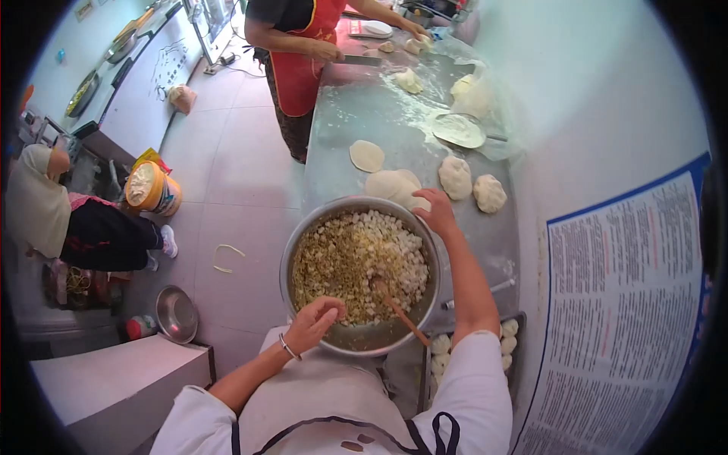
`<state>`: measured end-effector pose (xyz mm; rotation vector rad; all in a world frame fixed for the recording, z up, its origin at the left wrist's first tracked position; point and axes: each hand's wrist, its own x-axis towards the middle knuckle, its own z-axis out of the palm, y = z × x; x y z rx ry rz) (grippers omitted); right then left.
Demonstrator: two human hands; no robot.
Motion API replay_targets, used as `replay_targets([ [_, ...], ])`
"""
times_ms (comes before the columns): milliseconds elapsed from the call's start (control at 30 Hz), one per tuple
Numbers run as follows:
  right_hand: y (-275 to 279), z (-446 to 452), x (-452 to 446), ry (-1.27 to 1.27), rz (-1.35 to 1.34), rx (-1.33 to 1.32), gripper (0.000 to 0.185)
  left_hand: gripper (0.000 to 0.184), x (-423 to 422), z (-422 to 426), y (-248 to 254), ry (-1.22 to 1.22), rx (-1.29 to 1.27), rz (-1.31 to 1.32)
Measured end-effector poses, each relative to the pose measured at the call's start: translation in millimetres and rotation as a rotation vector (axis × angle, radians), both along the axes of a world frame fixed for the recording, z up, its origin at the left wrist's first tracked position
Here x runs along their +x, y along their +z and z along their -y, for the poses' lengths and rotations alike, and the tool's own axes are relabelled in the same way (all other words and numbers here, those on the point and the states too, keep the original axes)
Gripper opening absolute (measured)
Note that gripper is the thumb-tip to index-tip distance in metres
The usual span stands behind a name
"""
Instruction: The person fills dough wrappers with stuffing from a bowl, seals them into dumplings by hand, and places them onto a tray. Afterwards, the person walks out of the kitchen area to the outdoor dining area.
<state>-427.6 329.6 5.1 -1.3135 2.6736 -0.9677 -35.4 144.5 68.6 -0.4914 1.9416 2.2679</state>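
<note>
A large metal bowl [285, 262] of chopped filling [334, 254] stands in front of me, with pale diced pieces on its right side. A wooden-handled spoon [406, 320] rests in it, the handle leaning over the near right rim. My left hand [315, 321], loosely curled with the thumb apart, hovers by the near left rim and holds nothing I can see. Beyond the far right rim, my right hand [437, 212] reaches with thumb and finger apart to the edge of some overlapping flat dough rounds [390, 184]. Another dough round [367, 156] lies just past them.
Two filled dough balls [456, 178] sit right of the rounds. A flour scoop [459, 130] lies farther up the metal table [341, 114], where a co-worker in a red apron [297, 80] holds a knife. A tray of buns [508, 341] is near my right arm. Another person [98, 227] sits at left.
</note>
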Motion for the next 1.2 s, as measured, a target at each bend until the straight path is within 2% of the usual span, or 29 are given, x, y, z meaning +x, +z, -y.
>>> replay_targets([
  [100, -29.9, 48.9, -39.9, 0.183, -0.044, 0.162, 0.038, 0.021, -10.8, -7.6, -4.9, 0.089, 0.020, 0.032],
  [200, -50.7, 78.8, -58.8, 0.281, -0.156, 0.273, 0.032, 0.022, -15.4, -11.8, -5.9, 0.152, 0.005, 0.061],
  [300, -72.1, 93.4, -79.8, 0.468, -0.084, 0.341, 0.027, 0.022, -15.5, -13.5, -7.2, 0.218, 0.003, 0.116],
  [400, -87.2, 98.9, -86.9, 0.509, -0.010, 0.234, 0.021, 0.022, -15.4, -15.3, -9.6, 0.251, -0.004, 0.137],
  [500, -97.4, 105.2, -83.0, 0.118, 0.325, -0.085, 0.016, 0.022, -18.6, -16.4, -10.9, 0.240, -0.020, 0.135],
  [600, -87.7, 95.1, -79.1, 0.308, 0.280, -0.135, 0.013, 0.022, -22.1, -17.6, -13.1, 0.218, -0.031, 0.098],
  [700, -96.9, 88.4, -87.6, 0.547, -0.077, 0.038, 0.014, 0.021, -27.1, -18.5, -9.0, 0.174, -0.087, 0.096],
  [800, -98.1, 95.3, -84.2, 0.121, 0.318, 0.156, 0.015, 0.022, -29.5, -20.0, -2.8, 0.165, -0.128, 0.099],
  [900, -106.4, 98.2, -97.1, -0.159, 0.766, -0.434, 0.017, 0.023, -28.2, -16.9, -3.8, 0.166, -0.082, 0.071],
  [967, -68.2, 96.4, -84.3, -0.053, 1.000, -0.689, 0.018, 0.026, -31.3, -13.0, -4.7, 0.168, -0.018, 0.061],
  [1000, -39.4, 94.7, -72.0, -0.002, 1.114, -0.817, 0.019, 0.029, -37.7, -8.3, -2.5, 0.171, 0.017, 0.066],
  [1033, -18.1, 91.7, -55.6, 0.054, 1.102, -0.787, 0.017, 0.032, -44.8, -4.1, -0.1, 0.170, 0.055, 0.072],
  [1100, 22.0, 80.5, -8.8, 0.154, 1.074, -0.726, 0.015, 0.046, -65.5, 1.8, 4.6, 0.324, 0.609, 0.105],
  [1167, 62.7, 62.2, 56.0, 0.197, 0.989, -0.461, 0.013, 0.057, -90.1, 14.3, 17.5, 0.362, 1.168, 0.101],
  [1200, 79.4, 59.6, 88.6, 0.369, 0.855, -0.407, 0.014, 0.056, -96.2, 19.4, 15.3, 0.328, 1.236, 0.091],
])
